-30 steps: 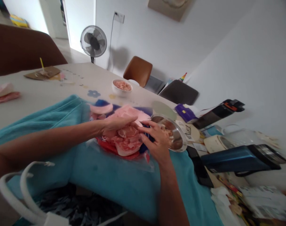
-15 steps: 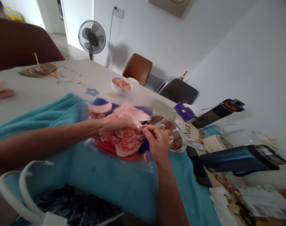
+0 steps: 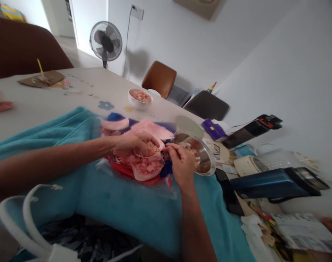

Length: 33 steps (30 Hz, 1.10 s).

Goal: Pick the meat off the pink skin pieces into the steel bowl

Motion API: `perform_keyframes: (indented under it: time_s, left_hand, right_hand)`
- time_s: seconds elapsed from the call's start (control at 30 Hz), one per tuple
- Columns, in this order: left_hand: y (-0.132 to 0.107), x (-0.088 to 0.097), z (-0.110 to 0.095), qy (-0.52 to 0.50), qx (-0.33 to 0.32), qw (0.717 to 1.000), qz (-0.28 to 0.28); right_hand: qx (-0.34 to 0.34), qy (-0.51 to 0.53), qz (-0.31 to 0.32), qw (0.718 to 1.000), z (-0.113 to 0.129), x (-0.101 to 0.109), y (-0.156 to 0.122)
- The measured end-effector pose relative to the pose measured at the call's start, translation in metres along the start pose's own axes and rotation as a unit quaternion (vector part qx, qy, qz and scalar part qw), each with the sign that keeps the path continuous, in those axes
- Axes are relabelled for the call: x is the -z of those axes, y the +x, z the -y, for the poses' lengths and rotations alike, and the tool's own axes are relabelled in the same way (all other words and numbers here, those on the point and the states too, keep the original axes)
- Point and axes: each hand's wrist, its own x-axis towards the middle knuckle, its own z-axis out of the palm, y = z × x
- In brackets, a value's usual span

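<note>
A heap of pink raw meat pieces [image 3: 145,165] lies on a clear plastic sheet over a turquoise towel [image 3: 122,203]. My left hand [image 3: 131,143] is curled over the top of the heap, fingers closed on a piece of meat. My right hand [image 3: 179,162] is just right of the heap, fingers pinched together on something small I cannot make out. A steel bowl [image 3: 202,154] with some meat scraps sits right behind my right hand.
A white bowl of meat [image 3: 140,97] stands farther back on the white table [image 3: 46,105]. To the right lie a blue flask [image 3: 277,182], a black flask [image 3: 253,129], a purple box [image 3: 213,129], a phone [image 3: 228,194] and papers. Brown chairs and a fan [image 3: 106,40] stand behind.
My left hand has curled and gripped a meat piece on top of the heap. My right hand went from spread fingers to a pinch beside the heap.
</note>
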Motion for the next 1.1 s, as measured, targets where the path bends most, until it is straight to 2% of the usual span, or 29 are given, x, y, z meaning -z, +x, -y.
perform_keyframes:
  time_s: [0.13,0.37,0.5,0.73,0.9,1.0,1.1]
  left_hand:
    - [0.001,0.003,0.002,0.012,-0.013,1.000,0.005]
    - [0.003,0.005,0.007,0.035,-0.088,0.995,0.009]
    - [0.004,0.004,0.008,0.020,-0.091,0.996,-0.002]
    - [0.006,0.008,0.011,0.034,-0.104,0.994,-0.007]
    - [0.005,0.009,0.012,0.093,-0.129,0.987,-0.029]
    - [0.004,0.010,0.013,0.163,-0.144,0.975,-0.045]
    - [0.005,0.010,0.014,0.237,-0.168,0.955,-0.051]
  right_hand:
    - [0.057,-0.028,-0.013,0.998,-0.003,-0.002,0.001]
    - [0.037,-0.014,-0.037,0.999,0.001,-0.001,0.001]
    - [0.022,0.023,-0.038,0.999,0.006,-0.003,0.000]
    - [-0.086,0.136,0.039,0.986,0.006,-0.003,-0.003]
    - [-0.189,0.210,0.087,0.955,0.006,-0.007,-0.005]
    - [-0.230,0.257,0.087,0.935,0.010,-0.011,-0.006]
    - [-0.246,0.274,0.071,0.927,0.012,-0.015,-0.007]
